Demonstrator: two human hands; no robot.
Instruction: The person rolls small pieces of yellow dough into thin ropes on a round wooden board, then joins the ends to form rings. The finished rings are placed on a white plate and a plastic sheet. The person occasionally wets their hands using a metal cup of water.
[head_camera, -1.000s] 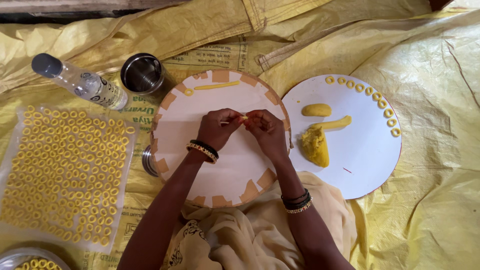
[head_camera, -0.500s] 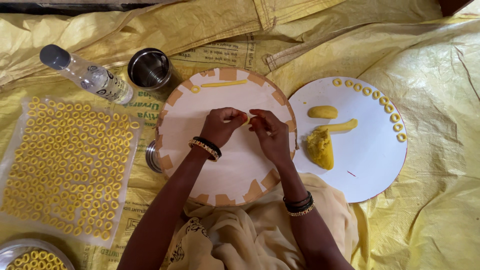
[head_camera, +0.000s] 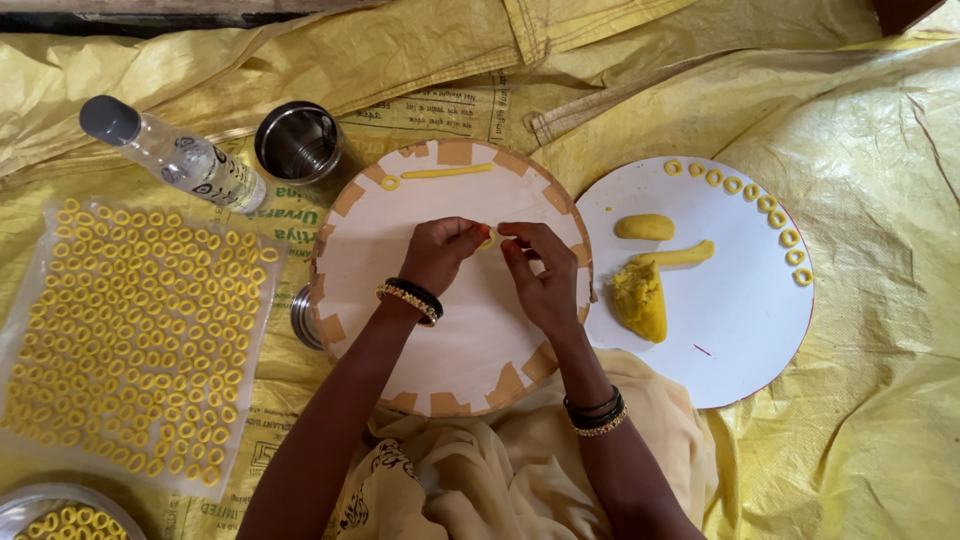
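Ground cover: crinkled yellow plastic sheeting (head_camera: 880, 300) spread over the whole floor, folded into thick creases and seams along its far edge. Printed yellow sack (head_camera: 440, 110) laid flat upon the sheeting, near its far folds. Dark strip of bare floor (head_camera: 150, 18) showing just beyond the sheeting's far edge. Light: soft, even daylight, faint shadows in the sheeting's creases.

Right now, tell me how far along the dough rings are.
Done: the clear sheet is nearly covered with rows of rings, more edge the white plate, and one ring lies on the round board. In hand: left hand and right hand pinch a small dough piece. Left: the dough lump and three rolled strips.
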